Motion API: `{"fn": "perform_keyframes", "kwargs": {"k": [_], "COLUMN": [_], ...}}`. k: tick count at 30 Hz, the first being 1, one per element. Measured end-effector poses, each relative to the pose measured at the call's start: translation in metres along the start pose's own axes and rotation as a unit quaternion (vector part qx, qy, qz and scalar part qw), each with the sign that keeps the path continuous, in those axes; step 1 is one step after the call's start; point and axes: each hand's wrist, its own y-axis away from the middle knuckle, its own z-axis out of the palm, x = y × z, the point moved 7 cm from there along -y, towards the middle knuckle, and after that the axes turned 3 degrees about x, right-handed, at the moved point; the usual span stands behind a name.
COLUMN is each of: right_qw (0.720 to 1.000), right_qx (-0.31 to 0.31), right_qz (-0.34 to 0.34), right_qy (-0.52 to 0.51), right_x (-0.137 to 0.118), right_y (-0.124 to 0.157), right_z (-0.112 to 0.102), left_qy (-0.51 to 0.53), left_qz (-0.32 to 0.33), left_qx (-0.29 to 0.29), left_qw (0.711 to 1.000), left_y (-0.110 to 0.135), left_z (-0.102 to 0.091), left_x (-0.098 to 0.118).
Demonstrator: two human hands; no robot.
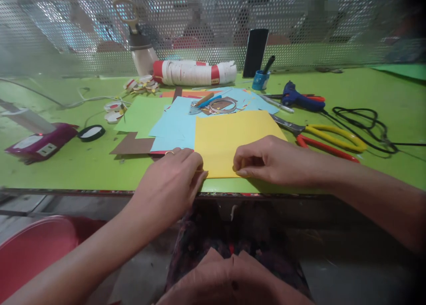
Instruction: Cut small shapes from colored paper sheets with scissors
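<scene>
Pinching the near left corner of a yellow sheet [229, 138] with my left grip [176, 172], I have my right grip [266, 158] closed on the same near edge, farther to the right. Both grips are narrow, thumbs and fingertips shut together on the paper; whether that edge is folded, I cannot tell. The sheet lies in front of me on the green bench [66, 174], close to the bench's front edge. Blue paper [173, 125] shows beside it on the left and behind it, with green paper [146, 112] and brown card [133, 145] farther left. A blue pen [212, 101] lies on the pile behind the sheet. Just beside its right edge are scissors [299, 129] with one yellow and one red handle, and beyond them a blue glue gun [301, 96]. A phone [255, 52] leans upright at the back, near a small blue pot [260, 81]. Well off to my left sits a purple socket box [43, 143].
</scene>
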Motion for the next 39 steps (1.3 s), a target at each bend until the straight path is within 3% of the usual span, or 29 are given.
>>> {"fn": "perform_keyframes", "kwargs": {"k": [7,12,20,28,33,39], "right_qw": [1.000,0.999,0.999,0.999,0.991,0.930], "right_qx": [-0.015,-0.031,-0.027,-0.007,0.082,0.224], "right_qz": [0.000,-0.015,-0.025,-0.030,-0.098,-0.241], "right_qy": [0.005,-0.005,-0.021,-0.022,0.035,0.162], "right_x": [-0.001,-0.001,-0.001,0.000,-0.006,-0.040], "right_y": [-0.003,-0.008,-0.009,-0.002,0.012,0.050], "right_z": [0.002,0.001,0.000,0.000,-0.004,0.006], "left_qy": [-0.048,0.012,-0.032,-0.033,-0.047,-0.047], "left_qz": [0.079,0.169,0.158,0.126,0.137,0.158], "left_qx": [0.131,0.105,0.151,0.138,0.138,0.103], "left_qw": [0.987,0.980,0.975,0.982,0.980,0.981], "left_y": [0.016,0.023,0.035,0.038,0.040,0.044], "left_z": [-0.013,-0.012,-0.002,0.012,0.018,0.025], "left_x": [0.023,0.055,0.077,0.078,0.078,0.075]}}
